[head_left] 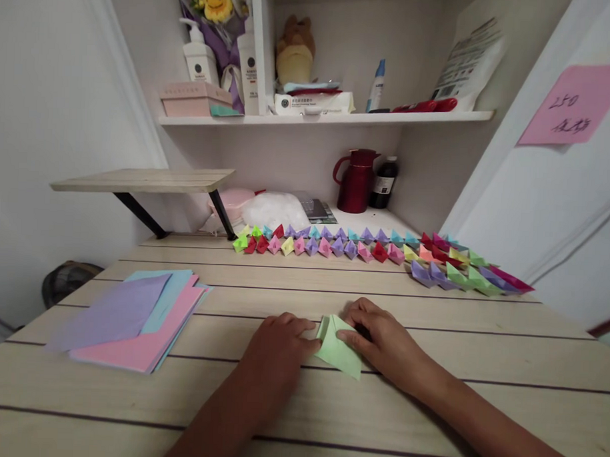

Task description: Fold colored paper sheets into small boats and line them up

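Note:
A light green sheet of folding paper (341, 353), partly folded, is held just above or on the table between my two hands. My left hand (281, 344) pinches its left edge with thumb and fingers; this hand is slightly blurred. On the other side my right hand (381, 334) grips the upper right part, thumb on top and fingers curled behind, where they are partly hidden. Rows of small folded paper boats (338, 247) in many colours stand along the back of the table, beyond my hands.
To the left lies a stack of coloured paper (130, 356) with a purple sheet (117, 308) on top. A small raised wooden shelf (141, 179) stands behind it. Farther back are a red jug (355, 183), a dark bottle (385, 183) and a white plastic bag (275, 211).

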Available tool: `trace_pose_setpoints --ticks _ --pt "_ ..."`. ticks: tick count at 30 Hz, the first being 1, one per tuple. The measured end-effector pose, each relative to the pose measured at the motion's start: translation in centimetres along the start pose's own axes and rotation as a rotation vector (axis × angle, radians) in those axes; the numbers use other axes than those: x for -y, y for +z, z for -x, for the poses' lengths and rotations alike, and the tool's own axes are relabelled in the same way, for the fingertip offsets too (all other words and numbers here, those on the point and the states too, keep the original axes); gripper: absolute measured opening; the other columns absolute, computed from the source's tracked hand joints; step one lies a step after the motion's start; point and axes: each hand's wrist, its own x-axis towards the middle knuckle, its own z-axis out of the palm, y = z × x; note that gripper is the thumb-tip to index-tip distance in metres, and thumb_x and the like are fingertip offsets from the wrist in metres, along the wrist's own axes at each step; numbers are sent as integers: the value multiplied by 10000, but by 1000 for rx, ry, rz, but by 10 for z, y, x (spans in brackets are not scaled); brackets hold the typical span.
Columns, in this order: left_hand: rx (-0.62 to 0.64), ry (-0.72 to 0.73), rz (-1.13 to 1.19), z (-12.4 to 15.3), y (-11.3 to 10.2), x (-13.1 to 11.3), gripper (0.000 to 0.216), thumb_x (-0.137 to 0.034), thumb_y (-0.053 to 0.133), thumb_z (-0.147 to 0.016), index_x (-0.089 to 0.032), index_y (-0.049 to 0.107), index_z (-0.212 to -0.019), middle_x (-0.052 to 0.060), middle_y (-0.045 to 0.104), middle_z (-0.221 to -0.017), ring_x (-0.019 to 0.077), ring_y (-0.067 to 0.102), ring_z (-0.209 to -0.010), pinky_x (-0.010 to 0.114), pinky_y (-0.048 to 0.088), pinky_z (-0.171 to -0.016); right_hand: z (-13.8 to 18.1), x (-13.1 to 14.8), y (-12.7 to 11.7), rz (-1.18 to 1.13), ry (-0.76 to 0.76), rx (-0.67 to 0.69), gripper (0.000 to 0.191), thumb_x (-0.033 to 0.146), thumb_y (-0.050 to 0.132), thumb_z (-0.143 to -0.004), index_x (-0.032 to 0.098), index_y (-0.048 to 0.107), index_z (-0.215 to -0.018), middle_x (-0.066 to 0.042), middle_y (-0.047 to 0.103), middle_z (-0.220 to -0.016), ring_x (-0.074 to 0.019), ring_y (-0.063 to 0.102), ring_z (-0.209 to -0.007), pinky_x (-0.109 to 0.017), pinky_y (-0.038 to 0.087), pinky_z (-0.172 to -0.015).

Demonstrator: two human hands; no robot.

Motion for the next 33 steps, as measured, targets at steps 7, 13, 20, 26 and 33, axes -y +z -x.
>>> trace_pose_setpoints --ticks 7,13,20,26,33 --pt "10 -19 19 0 -4 -2 325 -103 463 -861 -260 661 -1065 10 615 -1238 224 526 -1049 386 410 -887 -5 -4 2 121 80 -15 217 401 591 -832 217 572 -719 -27 585 -834 -181 578 -726 -313 419 -678" --pt "-12 -36 4 0 -1 -6 575 -78 429 -853 -320 403 -1374 31 609 -1181 214 526 -1014 376 405 -876 -11 -4 1 211 92 -4 289 444 592 -825 209 566 -658 -19 576 -765 -165 563 -659 -291 381 -609" --pt "29 8 -79 1 6 -1 427 -173 473 -873 -325 545 -1265 63 541 -1299 277 496 -1084 443 410 -868 -11 -4 2 245 120 -3 278 453 608 -818 214 552 -687 -13 576 -790 -163 565 -663 -280 368 -594" --pt "13 -18 -29 2 2 -2 438 -150 459 -877 -353 564 -1250 38 519 -1347 264 477 -1149 456 384 -938 -4 -9 1 250 118 -141 161 363 566 -855 230 551 -943 -33 569 -958 -177 587 -750 -283 398 -598" --pt "39 -38 -58 1 -1 -5 462 -119 460 -861 -350 577 -1244 41 528 -1352 264 485 -1156 453 391 -937 -7 -7 8 228 -258 -97 277 73 518 -824 261 691 -931 -48 638 -947 -211 574 -923 -361 411 -802"
